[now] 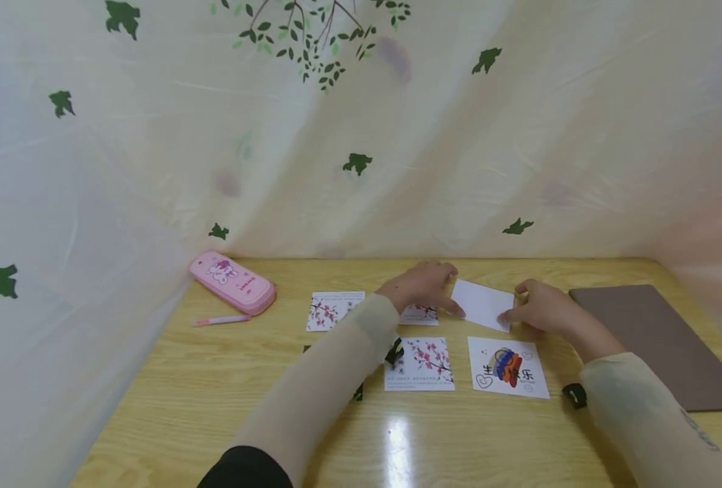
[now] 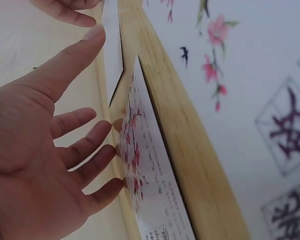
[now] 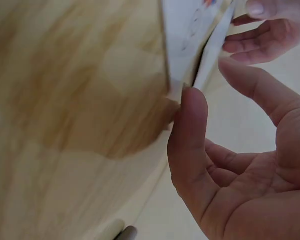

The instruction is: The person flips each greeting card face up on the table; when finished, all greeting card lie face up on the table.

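A blank white card (image 1: 481, 305) lies between the two hands at the back of the table. My right hand (image 1: 546, 308) holds its right end, thumb at the lower corner and index finger at the upper one. Over at the other end, my left hand (image 1: 424, 285) has its thumb by the card's edge and its fingers loosely spread, as the left wrist view shows. A blossom-printed card (image 2: 150, 165) lies beside those fingers, partly covered in the head view. Nearer stand two flat cards, one with blossoms (image 1: 428, 362) and one with a colourful drawing (image 1: 508, 367).
Another blossom card (image 1: 330, 308) lies left of the left hand. Further left are a pink pencil case (image 1: 232, 281) and a pink pen (image 1: 220, 320). A dark brown board (image 1: 653, 346) lies at the right. A leaf-printed curtain (image 1: 361, 203) hangs behind the table.
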Motion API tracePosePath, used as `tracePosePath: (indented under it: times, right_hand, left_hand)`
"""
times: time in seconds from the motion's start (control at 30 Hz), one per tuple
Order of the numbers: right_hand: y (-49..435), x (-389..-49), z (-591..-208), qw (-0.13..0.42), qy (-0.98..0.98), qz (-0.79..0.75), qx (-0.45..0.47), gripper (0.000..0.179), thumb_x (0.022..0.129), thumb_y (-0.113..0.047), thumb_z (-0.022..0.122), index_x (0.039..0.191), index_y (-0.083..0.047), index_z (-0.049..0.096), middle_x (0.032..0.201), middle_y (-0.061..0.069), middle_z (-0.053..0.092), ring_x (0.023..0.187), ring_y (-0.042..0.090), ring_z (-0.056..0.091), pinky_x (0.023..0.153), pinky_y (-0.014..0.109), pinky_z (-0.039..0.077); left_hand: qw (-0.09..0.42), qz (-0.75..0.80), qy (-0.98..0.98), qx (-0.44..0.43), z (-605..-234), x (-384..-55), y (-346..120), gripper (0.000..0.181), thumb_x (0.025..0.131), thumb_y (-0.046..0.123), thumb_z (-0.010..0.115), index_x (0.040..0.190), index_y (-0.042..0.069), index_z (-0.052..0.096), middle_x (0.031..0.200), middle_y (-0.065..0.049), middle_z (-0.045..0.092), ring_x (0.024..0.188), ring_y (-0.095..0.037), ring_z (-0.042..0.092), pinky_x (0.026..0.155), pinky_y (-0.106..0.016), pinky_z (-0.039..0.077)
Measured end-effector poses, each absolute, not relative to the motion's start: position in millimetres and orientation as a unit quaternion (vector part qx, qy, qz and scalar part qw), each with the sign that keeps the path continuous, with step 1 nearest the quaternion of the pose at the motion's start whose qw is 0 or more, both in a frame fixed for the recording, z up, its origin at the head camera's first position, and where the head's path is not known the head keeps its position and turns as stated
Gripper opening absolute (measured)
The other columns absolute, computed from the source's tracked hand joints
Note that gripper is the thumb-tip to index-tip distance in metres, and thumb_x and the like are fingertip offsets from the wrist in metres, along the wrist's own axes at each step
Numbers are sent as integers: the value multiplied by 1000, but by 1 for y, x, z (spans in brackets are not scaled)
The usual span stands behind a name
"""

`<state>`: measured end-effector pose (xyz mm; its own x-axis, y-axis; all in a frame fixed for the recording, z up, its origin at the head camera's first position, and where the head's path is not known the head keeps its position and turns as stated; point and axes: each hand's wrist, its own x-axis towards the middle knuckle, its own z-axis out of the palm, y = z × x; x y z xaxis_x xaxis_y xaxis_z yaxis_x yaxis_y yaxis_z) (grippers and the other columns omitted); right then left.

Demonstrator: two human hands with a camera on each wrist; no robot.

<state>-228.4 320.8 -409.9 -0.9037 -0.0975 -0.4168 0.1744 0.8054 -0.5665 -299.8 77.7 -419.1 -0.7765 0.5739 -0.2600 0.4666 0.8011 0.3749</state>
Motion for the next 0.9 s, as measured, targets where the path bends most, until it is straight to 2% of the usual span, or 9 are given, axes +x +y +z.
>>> tracePosePath:
  times: [0.1,0.2,0.37,0.57,0.77,0.9]
  right_hand:
    - [323,-230,-413,231,922,-311,21,88,95,-31,80,150,18,31,84,11,64,64,16,58,63,31,50]
    - [323,-232,-415,235,920,-312,20,88,95,-32,81,149,16,30,74,5,59,62,16,57,63,30,49]
    - [322,-233,-415,235,920,-313,24,85,94,-32,81,146,14,33,76,6,60,65,17,58,64,31,50]
    - [324,-234,-416,232,919,-318,23,80,94,-31,82,141,13,36,77,6,61,66,17,58,64,31,51]
    - [325,-234,-416,226,920,-320,25,79,93,-30,83,140,13,36,75,5,60,66,17,58,64,31,48]
    - [324,-233,-415,222,918,-327,30,76,94,-27,83,137,12,34,76,6,59,66,17,57,65,31,47]
  left_hand:
    - [190,138,935,265,-417,-296,81,98,83,64,86,163,29,42,165,-1,44,155,-24,38,131,-48,36]
    - [191,128,939,257,-416,-294,84,98,81,65,86,162,30,44,166,-2,42,154,-24,35,134,-50,30]
    - [192,108,943,248,-418,-297,92,97,80,66,86,161,31,45,167,-2,41,154,-23,33,137,-50,23]
    - [210,89,948,223,-428,-308,102,94,77,69,87,156,38,47,165,3,40,153,-20,32,137,-48,22]
    - [213,85,949,216,-431,-312,106,103,76,68,89,162,39,40,168,3,37,159,-20,26,138,-50,18]
    - [209,96,948,220,-426,-306,103,101,77,66,89,161,38,42,167,2,39,156,-21,29,136,-49,22]
